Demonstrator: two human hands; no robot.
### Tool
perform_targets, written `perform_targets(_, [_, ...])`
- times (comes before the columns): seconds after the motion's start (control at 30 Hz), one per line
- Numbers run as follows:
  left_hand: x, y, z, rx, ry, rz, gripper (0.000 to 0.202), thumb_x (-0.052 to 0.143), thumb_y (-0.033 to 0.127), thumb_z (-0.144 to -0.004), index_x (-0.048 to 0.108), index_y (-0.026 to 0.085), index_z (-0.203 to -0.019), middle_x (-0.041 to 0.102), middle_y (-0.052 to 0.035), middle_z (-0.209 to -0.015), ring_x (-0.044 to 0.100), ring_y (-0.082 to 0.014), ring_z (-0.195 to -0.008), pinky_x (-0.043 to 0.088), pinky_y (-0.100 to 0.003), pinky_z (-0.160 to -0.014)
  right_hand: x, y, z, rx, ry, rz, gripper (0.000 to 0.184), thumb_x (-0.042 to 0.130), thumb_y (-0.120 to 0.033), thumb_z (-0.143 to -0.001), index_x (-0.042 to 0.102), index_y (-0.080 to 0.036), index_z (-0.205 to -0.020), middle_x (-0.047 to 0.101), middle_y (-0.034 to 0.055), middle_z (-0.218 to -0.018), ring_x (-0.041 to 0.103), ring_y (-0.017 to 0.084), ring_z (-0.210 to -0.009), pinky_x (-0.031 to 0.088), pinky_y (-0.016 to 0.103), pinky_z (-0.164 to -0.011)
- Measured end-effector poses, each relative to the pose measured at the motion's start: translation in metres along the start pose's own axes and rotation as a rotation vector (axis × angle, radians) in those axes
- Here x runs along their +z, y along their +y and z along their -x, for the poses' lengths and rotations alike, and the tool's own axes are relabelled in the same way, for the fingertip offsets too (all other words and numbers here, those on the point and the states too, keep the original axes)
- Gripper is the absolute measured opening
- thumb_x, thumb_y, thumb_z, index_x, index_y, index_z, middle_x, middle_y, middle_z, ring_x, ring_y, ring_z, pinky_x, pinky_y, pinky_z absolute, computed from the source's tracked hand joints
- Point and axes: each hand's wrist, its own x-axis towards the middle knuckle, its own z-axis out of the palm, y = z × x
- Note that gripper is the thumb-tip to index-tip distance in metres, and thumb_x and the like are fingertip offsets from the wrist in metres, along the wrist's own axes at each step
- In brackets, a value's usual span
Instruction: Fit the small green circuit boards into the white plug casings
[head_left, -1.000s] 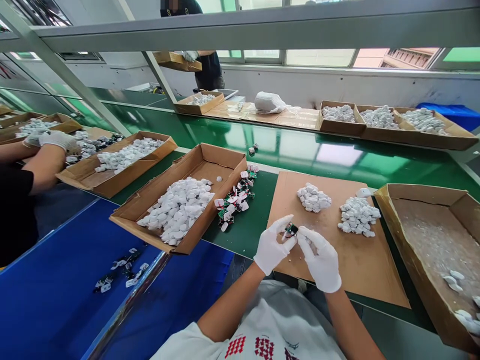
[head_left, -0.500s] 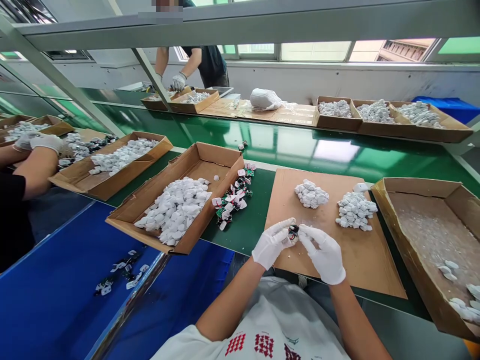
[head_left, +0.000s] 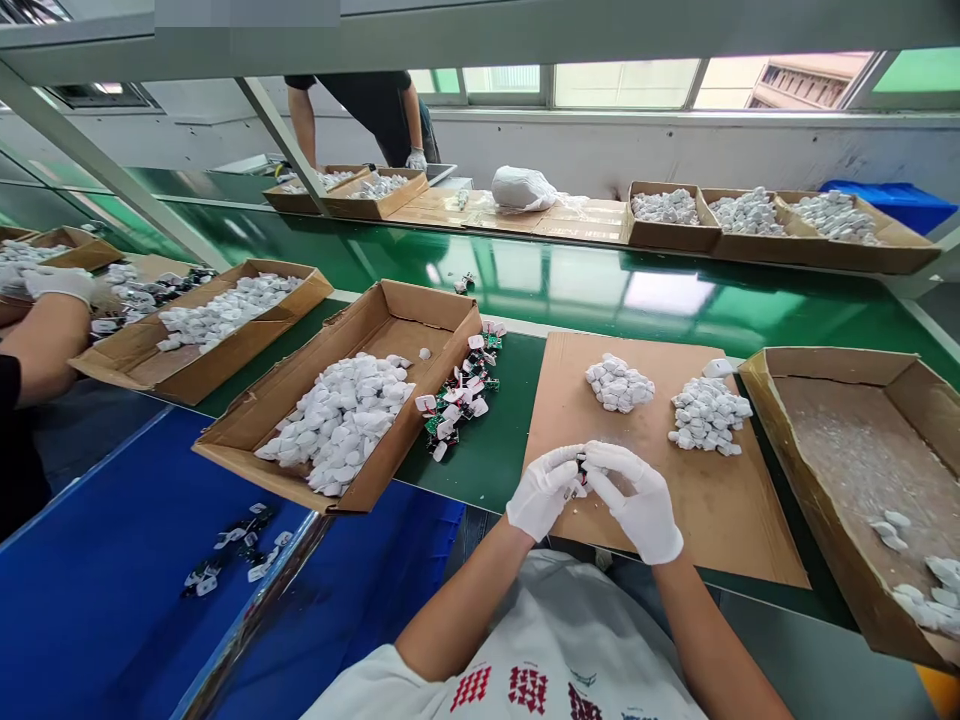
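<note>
Over the near part of a brown cardboard sheet (head_left: 697, 520), my left hand (head_left: 544, 492) and my right hand (head_left: 636, 498), both in white gloves, meet fingertip to fingertip. Pinched between them is a small electronic part (head_left: 581, 468), dark with some red and white; the fingers cover most of it. Beyond the hands lie a heap of small white plastic pieces (head_left: 619, 383) and, further right, a larger white heap (head_left: 709, 415). Left of the sheet is a cluster of small green circuit boards with white parts (head_left: 459, 398).
A cardboard box (head_left: 427, 325) holding a white pile stands at left. An open box (head_left: 840, 430) at right holds several white pieces. A green conveyor (head_left: 540, 275) runs behind, under a metal beam (head_left: 525, 40). A co-worker's gloved hand (head_left: 64, 285) is far left; another person (head_left: 375, 110) stands behind.
My right fingers have closed further over the small part, which now shows less. The person behind has shifted, one arm now lower and to the right. The view has turned slightly.
</note>
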Motion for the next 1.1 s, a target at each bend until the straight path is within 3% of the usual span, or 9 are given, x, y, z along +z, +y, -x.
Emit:
perform_targets(0.1, [-0.001, -0.002, -0.002, 0.03, 0.059, -0.06, 0.045, 0.083, 0.035, -0.057, 0.073, 0.012, -0.094, 0.071, -0.011, -0.091, 0.059, -0.0125, -0.062, 0.045, -0.023, -0.054, 0.004, 0.0, 0.001, 0.126, -0.033, -0.046, 0.014, 0.061, -0.018, -0.081, 0.062, -0.024, -0.093, 0.069, 0.0052, -0.101, 0.066, 0.019, -0.092, 0.057, 0.033, -0.079])
perform_targets(0.2, [-0.002, -0.005, -0.004, 0.057, 0.072, -0.105, 0.045, 0.083, 0.034, -0.054, 0.072, 0.011, -0.091, 0.072, -0.0093, -0.084, 0.06, -0.0127, -0.061, 0.047, -0.024, -0.054, 0.006, 0.002, 0.0, 0.155, 0.0, -0.051, 0.011, 0.06, -0.017, -0.079, 0.06, -0.023, -0.087, 0.068, 0.0042, -0.092, 0.066, 0.017, -0.086, 0.056, 0.032, -0.077])
perform_targets(0.37, [-0.004, -0.011, -0.004, 0.112, 0.052, -0.132, 0.047, 0.082, 0.036, -0.057, 0.068, 0.012, -0.095, 0.071, -0.0092, -0.088, 0.063, -0.0152, -0.066, 0.052, -0.026, -0.057, 0.003, 0.001, -0.002, 0.243, -0.064, -0.19, 0.011, 0.059, -0.018, -0.079, 0.061, -0.022, -0.089, 0.067, 0.0052, -0.097, 0.064, 0.017, -0.09, 0.055, 0.03, -0.077])
perform_targets(0.57, [-0.009, -0.017, -0.003, 0.148, 0.065, -0.158, 0.042, 0.081, 0.034, -0.059, 0.065, 0.014, -0.093, 0.072, -0.0069, -0.085, 0.065, -0.0168, -0.071, 0.053, -0.028, -0.063, 0.013, -0.003, -0.005, 0.368, -0.026, -0.286, 0.009, 0.057, -0.015, -0.075, 0.057, -0.021, -0.08, 0.062, 0.0018, -0.081, 0.057, 0.012, -0.065, 0.053, 0.023, -0.057])
perform_targets(0.67, [-0.009, -0.017, -0.003, 0.182, 0.1, -0.152, 0.041, 0.082, 0.032, -0.059, 0.066, 0.014, -0.092, 0.071, -0.0059, -0.084, 0.065, -0.0156, -0.071, 0.053, -0.027, -0.063, 0.013, 0.0, -0.005, 0.369, -0.015, -0.312, 0.01, 0.058, -0.016, -0.077, 0.059, -0.022, -0.085, 0.065, 0.0031, -0.086, 0.063, 0.014, -0.075, 0.056, 0.026, -0.065])
perform_targets(0.8, [-0.007, -0.013, -0.002, 0.227, 0.056, -0.129, 0.042, 0.08, 0.036, -0.061, 0.068, 0.014, -0.095, 0.071, -0.0073, -0.085, 0.062, -0.0134, -0.064, 0.051, -0.024, -0.055, 0.0, 0.004, 0.0, 0.237, -0.059, -0.268, 0.023, 0.062, -0.021, -0.081, 0.062, -0.026, -0.104, 0.065, 0.0057, -0.114, 0.064, 0.019, -0.101, 0.057, 0.034, -0.085])
perform_targets(0.97, [-0.006, -0.012, 0.002, 0.22, 0.036, -0.195, 0.037, 0.08, 0.03, -0.063, 0.072, 0.016, -0.096, 0.073, -0.0077, -0.086, 0.065, -0.0159, -0.071, 0.054, -0.026, -0.062, -0.013, 0.003, 0.003, -0.061, -0.022, 0.023, 0.028, 0.061, -0.013, -0.083, 0.067, -0.032, -0.102, 0.07, 0.0011, -0.094, 0.067, 0.016, -0.088, 0.058, 0.03, -0.077])
perform_targets(1.1, [-0.008, -0.014, 0.003, 0.192, 0.036, -0.215, 0.041, 0.081, 0.03, -0.062, 0.072, 0.016, -0.1, 0.074, -0.0089, -0.09, 0.067, -0.0198, -0.078, 0.056, -0.03, -0.067, -0.017, 0.002, -0.002, -0.141, -0.072, 0.114, 0.03, 0.059, -0.012, -0.084, 0.068, -0.033, -0.103, 0.068, 0.0018, -0.093, 0.067, 0.015, -0.082, 0.058, 0.028, -0.071])
